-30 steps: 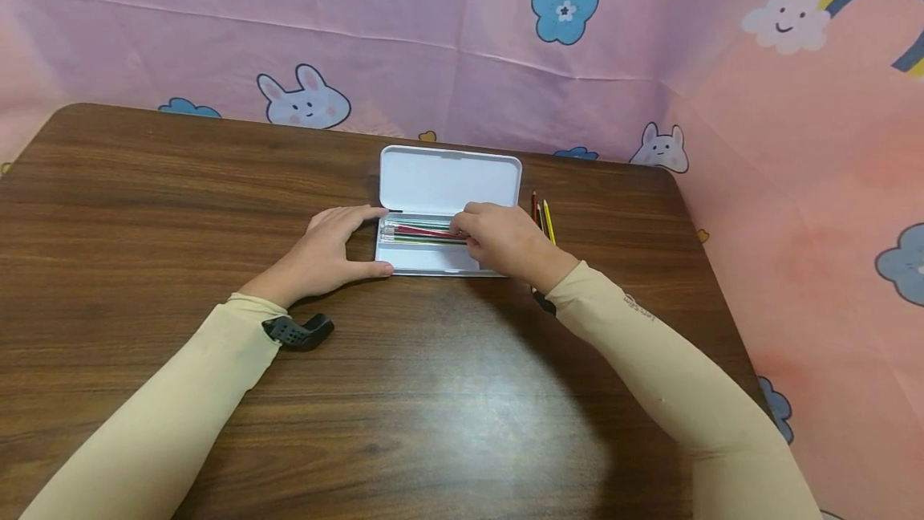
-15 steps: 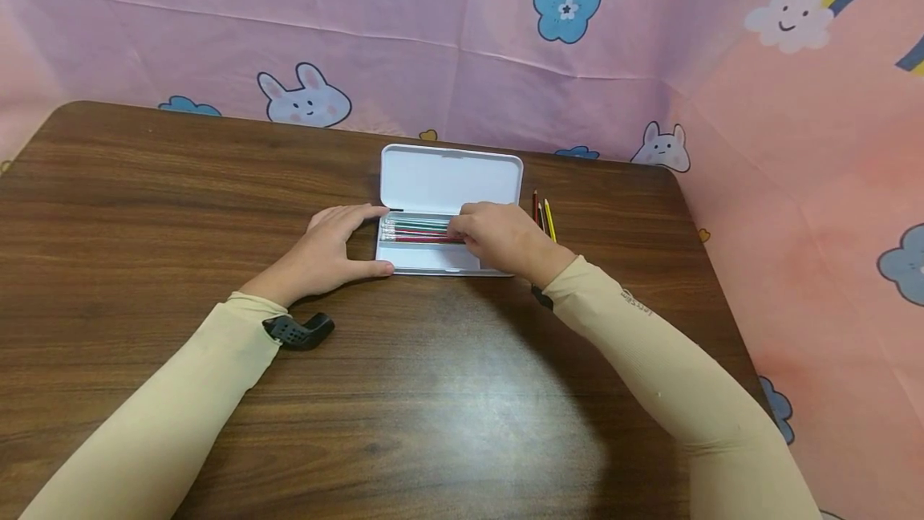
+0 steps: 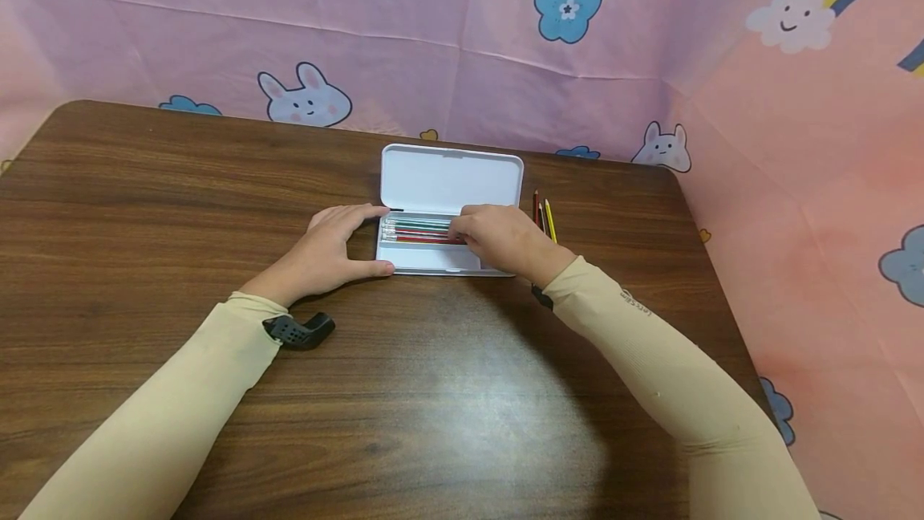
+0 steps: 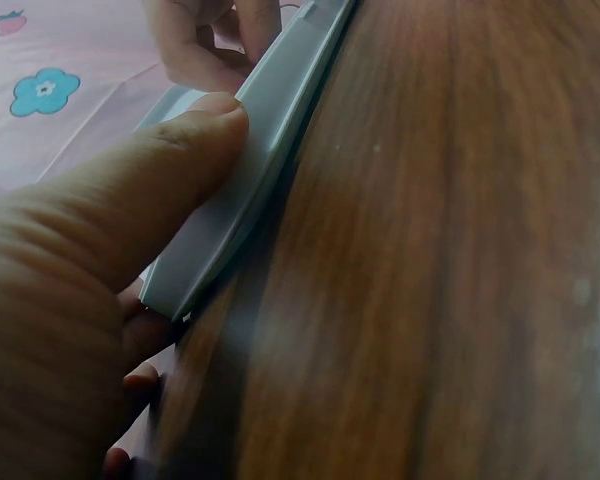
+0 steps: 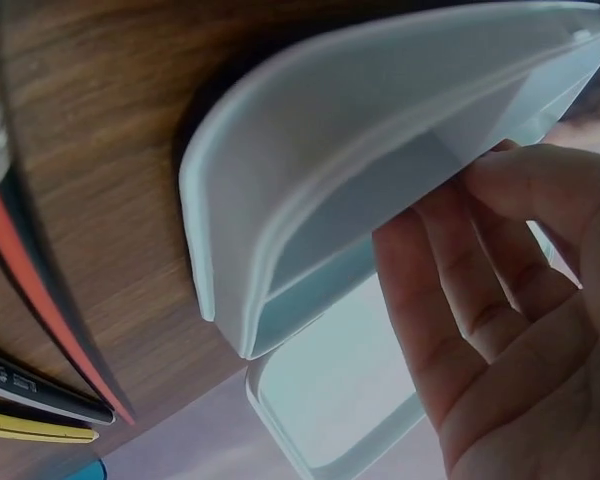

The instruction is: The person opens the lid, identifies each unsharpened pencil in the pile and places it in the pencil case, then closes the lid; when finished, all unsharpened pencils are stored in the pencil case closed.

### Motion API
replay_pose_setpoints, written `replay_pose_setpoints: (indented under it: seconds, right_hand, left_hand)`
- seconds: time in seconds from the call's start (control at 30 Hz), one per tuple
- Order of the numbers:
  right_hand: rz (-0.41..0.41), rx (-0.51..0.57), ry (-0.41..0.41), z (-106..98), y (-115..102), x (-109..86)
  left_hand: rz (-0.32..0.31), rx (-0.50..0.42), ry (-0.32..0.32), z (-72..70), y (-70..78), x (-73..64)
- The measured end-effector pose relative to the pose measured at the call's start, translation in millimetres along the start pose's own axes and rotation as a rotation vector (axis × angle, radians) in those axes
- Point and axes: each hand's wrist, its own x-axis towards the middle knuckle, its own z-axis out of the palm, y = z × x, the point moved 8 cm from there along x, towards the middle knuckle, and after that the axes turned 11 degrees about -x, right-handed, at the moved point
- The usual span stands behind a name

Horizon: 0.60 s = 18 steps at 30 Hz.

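A white pencil case (image 3: 429, 257) lies on the table with its lid (image 3: 451, 177) raised at the back. Several pencils (image 3: 419, 225) with pale ends lie side by side in its rear compartment, a red pencil (image 3: 422, 240) frontmost. My left hand (image 3: 328, 251) grips the case's left end, thumb on the front rim, fingers at the back corner. Reaching in over the right half, my right hand (image 3: 505, 241) has thumb and index finger pinched at the red pencil; the hand hides the pencils' right ends. In the right wrist view its fingers (image 5: 450, 270) curl over the case wall (image 5: 270, 160).
Several loose pencils, one of them a yellow pencil (image 3: 551, 221), lie on the wooden table (image 3: 404, 392) just right of the case. A patterned cloth (image 3: 404, 38) hangs behind the table and along its right side.
The red pencil, slanted over the others a second ago, now lies level along the front of the row. My right hand shifted only slightly; the left hand kept its place.
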Motion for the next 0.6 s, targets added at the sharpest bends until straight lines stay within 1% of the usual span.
replay_pose_setpoints:
  seconds: [0.17, 0.23, 0.3, 0.33, 0.4, 0.5, 0.57, 0.6]
  right_hand:
    - [0.011, 0.027, 0.025, -1.5, 4.7, -5.7]
    - [0.023, 0.051, 0.055, -2.5, 11.3, -11.3]
    - [0.056, 0.104, 0.095, -4.6, 22.0, -19.1]
    - [0.085, 0.14, 0.119, -5.8, 29.1, -23.4]
    - [0.167, 0.241, 0.166, -7.1, 46.7, -33.1]
    - [0.331, 0.42, 0.225, -6.8, 76.4, -49.6]
    - [0.431, 0.538, 0.237, -3.2, 94.3, -59.8]
    - [0.47, 0.59, 0.23, -0.7, 101.5, -64.0]
  left_hand:
    - [0.001, -0.001, 0.002, 0.9, 1.8, 1.1]
    - [0.003, -0.001, 0.0, 2.0, 3.2, 2.0]
    - [0.008, 0.0, -0.003, 3.1, 4.3, 2.9]
    - [0.012, 0.001, -0.004, 3.3, 4.9, 2.9]
    - [0.019, 0.006, -0.01, 3.7, 4.7, 3.1]
    - [0.023, -0.007, -0.018, 2.5, 2.8, 1.9]
    - [0.011, -0.036, -0.006, -0.7, 0.7, 0.9]
    - [0.0, -0.056, 0.007, -3.3, 0.4, 0.3]
